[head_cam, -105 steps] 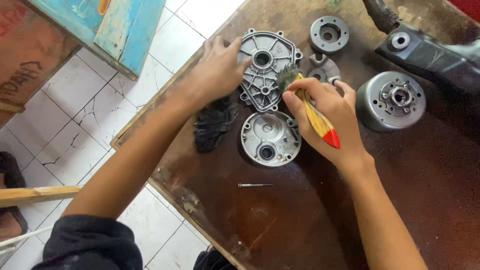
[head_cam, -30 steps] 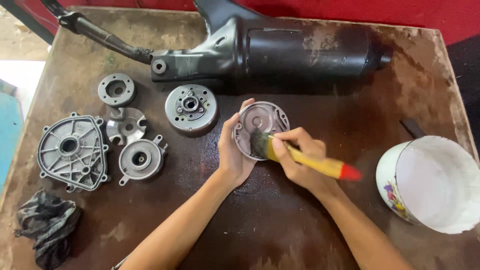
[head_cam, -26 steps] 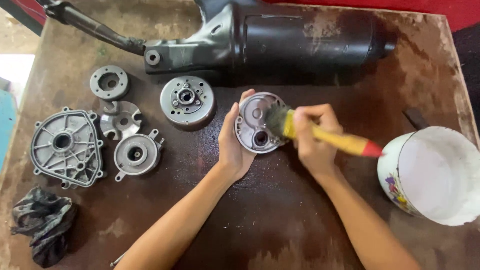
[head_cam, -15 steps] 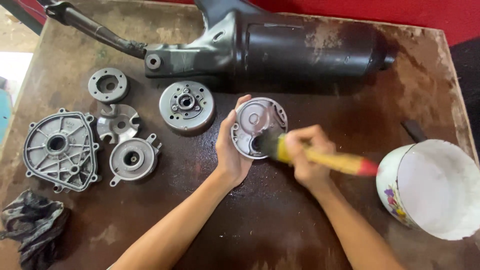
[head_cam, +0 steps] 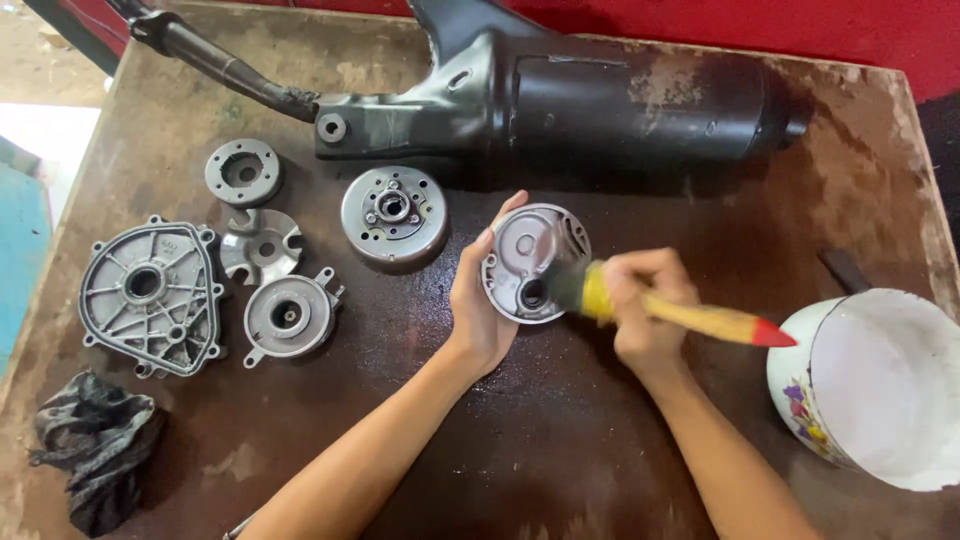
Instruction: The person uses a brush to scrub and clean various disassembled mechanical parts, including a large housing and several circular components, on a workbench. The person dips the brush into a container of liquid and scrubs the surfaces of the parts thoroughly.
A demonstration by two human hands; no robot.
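My left hand [head_cam: 478,310] grips a round grey metal cover [head_cam: 528,252] and holds it tilted on edge over the brown table [head_cam: 560,450]. My right hand [head_cam: 645,315] is closed around a paintbrush [head_cam: 690,315] with a yellow handle and red tip. Its dark bristles press against the lower part of the cover's face.
A large black exhaust muffler [head_cam: 600,100] lies along the far edge. Left of my hands sit a flywheel-like disc [head_cam: 393,212], a ribbed casing cover [head_cam: 150,295], a round housing [head_cam: 288,317], a slotted plate [head_cam: 262,245] and a ring [head_cam: 243,172]. A dark rag [head_cam: 95,450] lies front left; a white flowered bowl [head_cam: 880,385] at right.
Earlier I brushed parts at the table's left end. Since a second ago the brush has stroked across the held cover, its bristles shifting from the upper face to the lower part.
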